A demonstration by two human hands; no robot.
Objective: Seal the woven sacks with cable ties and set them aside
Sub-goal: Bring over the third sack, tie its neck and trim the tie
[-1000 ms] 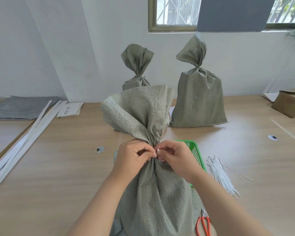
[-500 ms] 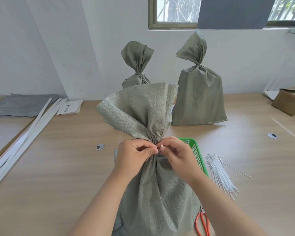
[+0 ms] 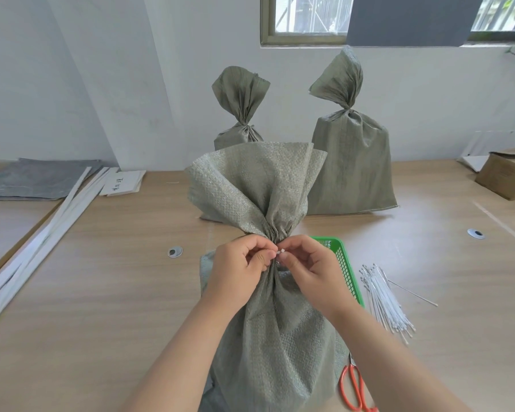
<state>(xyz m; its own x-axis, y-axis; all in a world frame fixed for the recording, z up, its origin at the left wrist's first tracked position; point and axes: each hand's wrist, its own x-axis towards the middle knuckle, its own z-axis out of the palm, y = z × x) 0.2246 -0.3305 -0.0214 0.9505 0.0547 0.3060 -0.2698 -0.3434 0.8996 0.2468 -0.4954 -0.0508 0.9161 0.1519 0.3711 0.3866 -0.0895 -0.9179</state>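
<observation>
A grey-green woven sack (image 3: 275, 337) stands upright in front of me, its neck gathered and its mouth fanned out above. My left hand (image 3: 240, 264) and my right hand (image 3: 308, 267) meet at the neck, both pinching a white cable tie (image 3: 281, 251) whose small head shows between the fingertips. The rest of the tie is hidden by the fingers and the cloth. Two tied sacks stand at the wall: one (image 3: 238, 114) behind the sack I hold, another (image 3: 351, 162) to its right.
A green plastic basket (image 3: 344, 264) sits just right of the sack, with a bundle of white cable ties (image 3: 384, 301) beside it and orange-handled scissors (image 3: 354, 388) near the front edge. White strips (image 3: 27, 263) and flat grey sacks (image 3: 33, 179) lie left; a cardboard box (image 3: 506, 173) sits far right.
Both hands stay at the sack's neck on the tie, with small finger shifts. The fanned mouth has spread slightly wider and the view has tilted a little.
</observation>
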